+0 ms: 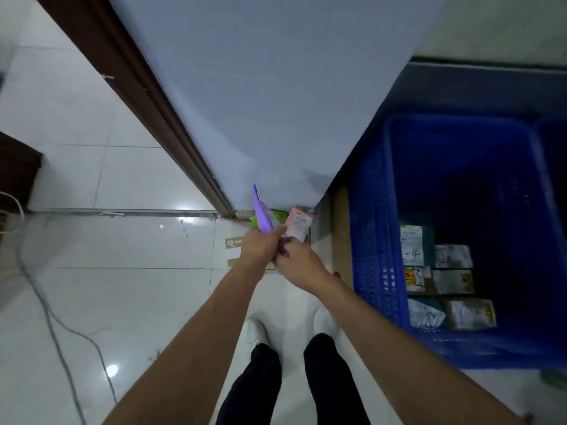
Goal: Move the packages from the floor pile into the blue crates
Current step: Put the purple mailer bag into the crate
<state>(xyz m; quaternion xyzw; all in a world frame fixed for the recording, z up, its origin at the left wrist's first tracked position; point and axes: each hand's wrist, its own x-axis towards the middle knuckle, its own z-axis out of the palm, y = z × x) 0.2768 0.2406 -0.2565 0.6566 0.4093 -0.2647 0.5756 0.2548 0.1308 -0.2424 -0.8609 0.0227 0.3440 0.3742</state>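
My left hand (260,246) pinches the purple package (262,214) clear of the pile (298,223); my right hand (299,262), grip unclear, meets it, likely for the blue crate (368,240) rightward

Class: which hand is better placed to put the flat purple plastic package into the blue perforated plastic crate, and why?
Probably right. The right hand sits nearer the blue perforated plastic crate, beside the flat purple plastic package; the left hand grips that package but would have to reach across.
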